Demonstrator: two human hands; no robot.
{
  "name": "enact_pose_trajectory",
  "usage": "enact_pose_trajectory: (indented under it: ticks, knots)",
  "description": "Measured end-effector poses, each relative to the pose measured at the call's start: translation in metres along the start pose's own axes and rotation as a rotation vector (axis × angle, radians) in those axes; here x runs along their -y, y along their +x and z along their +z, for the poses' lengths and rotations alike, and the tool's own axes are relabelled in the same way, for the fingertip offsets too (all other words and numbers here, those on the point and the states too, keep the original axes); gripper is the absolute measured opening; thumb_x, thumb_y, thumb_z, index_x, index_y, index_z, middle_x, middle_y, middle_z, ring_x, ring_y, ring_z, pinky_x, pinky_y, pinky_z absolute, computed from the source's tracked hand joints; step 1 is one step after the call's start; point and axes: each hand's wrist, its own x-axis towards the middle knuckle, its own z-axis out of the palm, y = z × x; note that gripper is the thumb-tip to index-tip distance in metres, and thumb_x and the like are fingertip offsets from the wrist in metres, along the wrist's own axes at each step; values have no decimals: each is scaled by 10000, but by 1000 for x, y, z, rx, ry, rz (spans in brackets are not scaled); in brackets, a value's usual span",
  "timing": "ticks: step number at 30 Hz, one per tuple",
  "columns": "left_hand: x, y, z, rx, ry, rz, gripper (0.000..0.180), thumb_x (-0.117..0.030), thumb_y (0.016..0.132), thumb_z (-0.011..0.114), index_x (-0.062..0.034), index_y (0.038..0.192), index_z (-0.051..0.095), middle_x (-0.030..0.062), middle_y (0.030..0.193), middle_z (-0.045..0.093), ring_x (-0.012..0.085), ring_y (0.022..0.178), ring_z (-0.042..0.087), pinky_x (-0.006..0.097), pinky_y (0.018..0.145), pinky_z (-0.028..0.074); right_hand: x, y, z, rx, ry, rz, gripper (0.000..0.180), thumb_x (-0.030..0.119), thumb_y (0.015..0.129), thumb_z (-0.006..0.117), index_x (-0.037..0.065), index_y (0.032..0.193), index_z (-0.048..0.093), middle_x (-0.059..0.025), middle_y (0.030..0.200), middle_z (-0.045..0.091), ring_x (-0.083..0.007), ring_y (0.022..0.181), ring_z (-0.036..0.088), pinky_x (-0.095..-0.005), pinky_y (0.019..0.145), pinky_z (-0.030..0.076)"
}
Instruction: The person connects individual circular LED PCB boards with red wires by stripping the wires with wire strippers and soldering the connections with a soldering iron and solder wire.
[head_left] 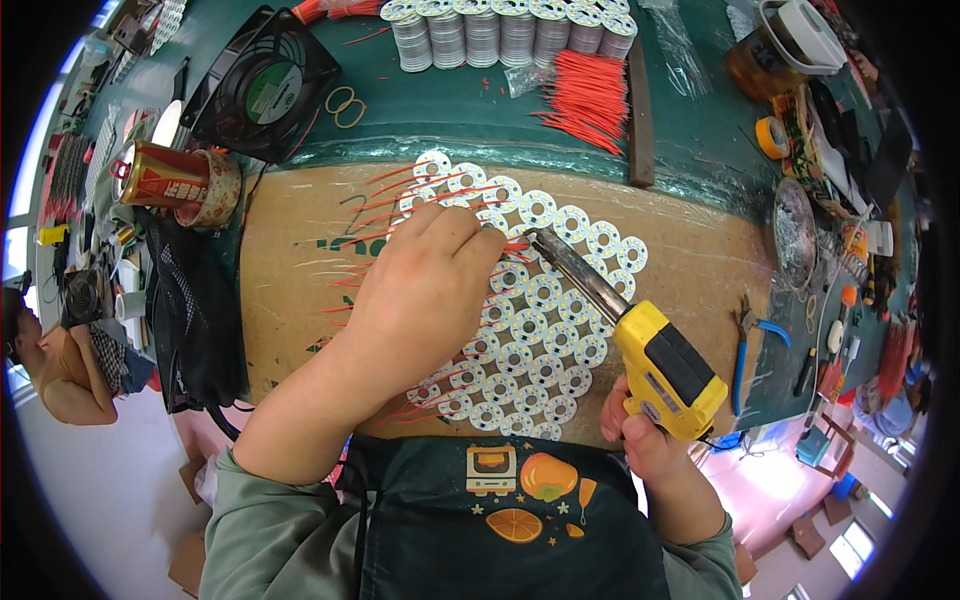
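Note:
My right hand (pixel 645 440) is wrapped round the grip of a yellow and black soldering gun (pixel 655 385). Its metal barrel slants up and to the left, with the tip at the upper part of a panel of round white LED boards (pixel 540 292). My left hand (pixel 430 285) reaches across the panel's left side, its fingers pinched beside the tip. Short red wires (pixel 516 246) show at the fingertips; how many are gripped is hidden. More red wires stick out leftward from boards along the panel's left side. The panel lies on a brown work board (pixel 700 240).
Stacked round boards (pixel 515 40) and a bundle of red wires (pixel 585 95) lie at the back, beside a dark bar (pixel 640 120). A black fan (pixel 265 85) and a can (pixel 165 172) stand left. Blue-handled pliers (pixel 742 355) lie right. Another person (pixel 75 360) is far left.

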Motion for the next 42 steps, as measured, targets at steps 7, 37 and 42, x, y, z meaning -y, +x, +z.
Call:
enact_pose_trajectory:
  ticks: [7,37,42]
  knots:
    - [0,0,-1,16,-4,-14,201,9,808,643,-21,1006,666,118,903,603,314,850,591,414,775,494,8,-1,2,39,138,34,794,421,780,819,3,1350,459,-32,712,505,-136,605,493,-278,553,419]
    - [-3,-2,-2,-21,-58,52,217,35,734,687,-35,939,680,85,850,596,275,806,603,380,727,509,-2,-17,-8,94,74,95,750,446,773,821,23,1274,457,-22,723,478,-136,635,485,-281,570,423]
    - [-3,-1,-3,6,-43,57,222,37,734,684,-30,945,676,94,864,599,282,817,604,384,743,509,-7,-14,-11,171,75,-49,508,289,906,700,-38,1235,491,-1,743,548,-106,647,527,-261,616,441]
